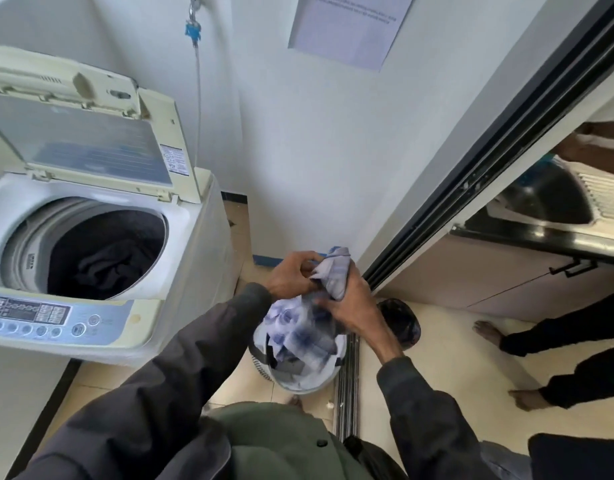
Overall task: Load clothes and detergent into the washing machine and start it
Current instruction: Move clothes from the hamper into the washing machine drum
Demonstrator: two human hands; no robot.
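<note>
On washing machine lid [90, 143], illegible sticker [174, 160].

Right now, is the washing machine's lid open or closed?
Open. The lid is tipped up and back behind the washing machine, so you can look into the round drum, where dark clothes already lie.

Both arms extended forward, left hand [293, 274] and right hand [350, 308] close together, both gripping cloth [335, 271]

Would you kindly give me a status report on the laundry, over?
Left hand and right hand grip the patterned garment, over the basket. Washer lid up, dark clothes in drum. Path looks clear.
</note>
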